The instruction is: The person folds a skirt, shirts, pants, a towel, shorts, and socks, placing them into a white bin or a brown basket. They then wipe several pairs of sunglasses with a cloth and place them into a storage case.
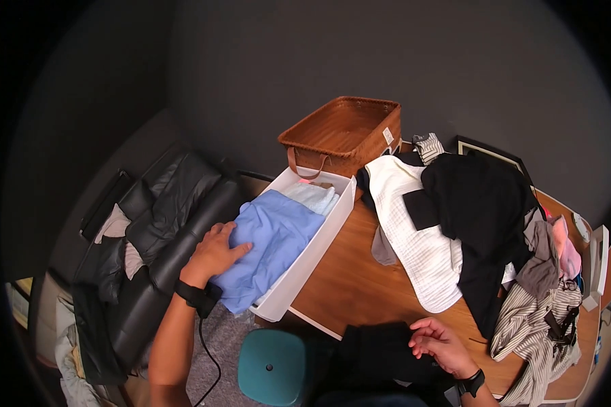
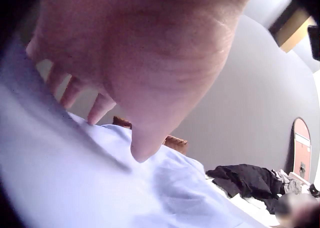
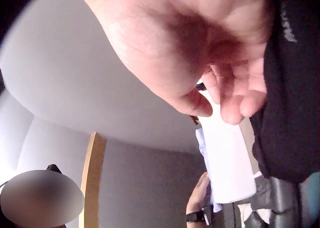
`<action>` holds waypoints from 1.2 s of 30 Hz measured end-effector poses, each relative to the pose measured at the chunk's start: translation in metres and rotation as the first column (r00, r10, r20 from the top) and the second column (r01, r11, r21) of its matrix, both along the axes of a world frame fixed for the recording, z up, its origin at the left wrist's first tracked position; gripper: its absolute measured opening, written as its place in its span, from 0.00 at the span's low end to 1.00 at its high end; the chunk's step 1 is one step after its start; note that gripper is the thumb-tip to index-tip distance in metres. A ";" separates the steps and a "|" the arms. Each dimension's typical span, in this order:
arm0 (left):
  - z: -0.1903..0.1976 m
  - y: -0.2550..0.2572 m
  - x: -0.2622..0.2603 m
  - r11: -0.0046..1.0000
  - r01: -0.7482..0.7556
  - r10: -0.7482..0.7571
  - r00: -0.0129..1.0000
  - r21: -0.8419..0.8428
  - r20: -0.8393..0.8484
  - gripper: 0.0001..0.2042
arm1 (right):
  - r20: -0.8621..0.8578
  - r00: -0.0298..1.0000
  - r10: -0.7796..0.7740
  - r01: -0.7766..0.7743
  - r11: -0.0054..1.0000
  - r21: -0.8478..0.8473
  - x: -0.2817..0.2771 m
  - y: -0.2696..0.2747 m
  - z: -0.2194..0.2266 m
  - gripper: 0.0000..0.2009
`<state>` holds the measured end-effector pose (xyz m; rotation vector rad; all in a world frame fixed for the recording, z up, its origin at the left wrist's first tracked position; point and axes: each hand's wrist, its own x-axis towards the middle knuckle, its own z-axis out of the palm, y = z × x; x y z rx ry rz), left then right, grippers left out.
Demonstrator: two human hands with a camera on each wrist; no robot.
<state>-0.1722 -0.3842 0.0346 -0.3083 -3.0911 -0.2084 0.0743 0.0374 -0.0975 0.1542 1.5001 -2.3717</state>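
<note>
Light blue cloth (image 1: pixel 271 237) lies over the near part of a long white bin (image 1: pixel 319 271), and a pale folded cloth (image 1: pixel 316 197) shows at the bin's far end. My left hand (image 1: pixel 214 252) rests with fingers extended on the left edge of the blue cloth; in the left wrist view its thumb and fingertips point down onto the fabric. My right hand (image 1: pixel 441 344) hovers at the table's near edge, fingers loosely bent and nothing between them. Beside it is a black cloth (image 1: pixel 380 349), which in the right wrist view hangs right by the fingers.
Behind the bin stands a brown wicker basket (image 1: pixel 343 129). White cloth (image 1: pixel 414 237), black garments (image 1: pixel 482 210) and a striped garment (image 1: pixel 529 325) are heaped on the wooden table (image 1: pixel 339 292). A teal stool (image 1: pixel 271 370) is below, with a black leather sofa (image 1: pixel 176 230) at left.
</note>
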 end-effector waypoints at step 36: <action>-0.005 0.002 0.027 0.925 0.366 -0.314 0.885 0.097 -0.344 0.26 | -0.657 0.502 0.563 0.679 0.213 0.702 -0.262 -0.139 0.111 0.18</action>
